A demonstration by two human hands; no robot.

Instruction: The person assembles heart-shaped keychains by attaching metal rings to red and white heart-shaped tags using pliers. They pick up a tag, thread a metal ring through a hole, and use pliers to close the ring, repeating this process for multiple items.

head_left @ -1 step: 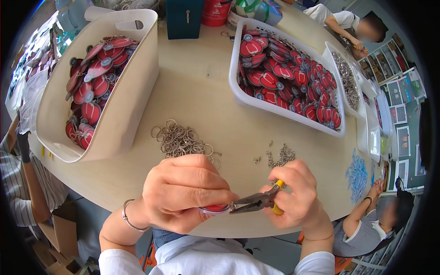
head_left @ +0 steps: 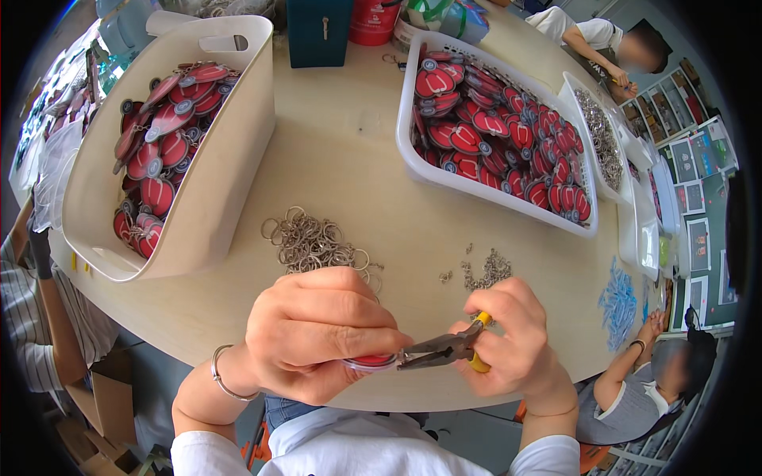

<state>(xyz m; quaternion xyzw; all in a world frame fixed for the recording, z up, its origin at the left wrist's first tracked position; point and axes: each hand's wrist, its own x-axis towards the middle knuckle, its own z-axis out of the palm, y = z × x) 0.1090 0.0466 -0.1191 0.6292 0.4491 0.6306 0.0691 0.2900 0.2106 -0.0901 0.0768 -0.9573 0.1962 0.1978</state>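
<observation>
Left hand (head_left: 317, 333) pinches a red charm (head_left: 371, 362) at lower center while right hand (head_left: 508, 341), closed on the pliers (head_left: 440, 349), nips its edge, likely fitting a ring; next needs a steady squeeze.

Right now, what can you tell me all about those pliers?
The pliers are small, with thin dark metal jaws tapering to a point and yellow handles, mostly hidden. They lie almost level, tip pointing to the person's left. The right hand wraps the handles. The jaws look closed at the edge of a flat red tag, which the left hand pinches, just above the near edge of the table.
</observation>
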